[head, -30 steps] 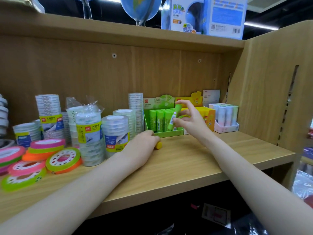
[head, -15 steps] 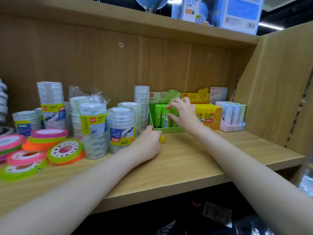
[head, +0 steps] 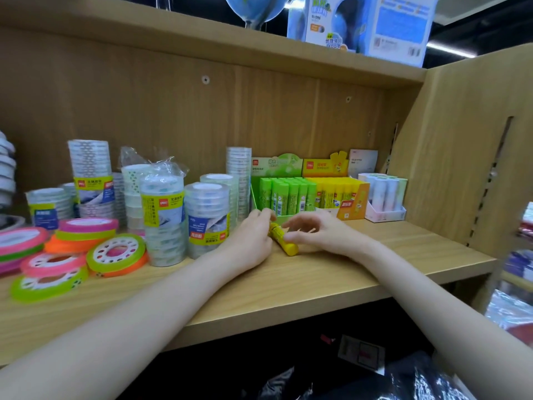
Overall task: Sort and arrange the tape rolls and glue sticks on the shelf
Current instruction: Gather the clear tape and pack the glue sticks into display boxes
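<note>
Both hands meet at mid-shelf over a single yellow glue stick [head: 283,238] lying on its side on the wooden shelf [head: 302,284], one end toward the near right. Left hand [head: 250,238] grips the far-left end of the stick, fingers curled round it; knuckles face the camera, so the fingertip contact is hidden. Right hand [head: 313,232] touches the stick near its middle with thumb and forefinger, remaining fingers loosely bent and spread above it; whether it really pinches the stick or only touches it, cannot tell. Just behind the hands: green display box [head: 284,194] filled with upright green glue sticks, and touching it on the right a yellow display box [head: 341,197] of upright yellow glue sticks. Further right, near the shelf side wall, a white tray [head: 385,197] of pale glue sticks, standing upright. Left of the hands: wrapped stacks of clear tape rolls [head: 206,212], several of differing heights, one with a loose plastic wrap at its top. Near left: flat coloured tape rolls [head: 116,252] in pink, green and orange, some piled on each other, slightly blurred. Upper shelf carries a blue globe box [head: 369,24], partly cut by the frame edge
</note>
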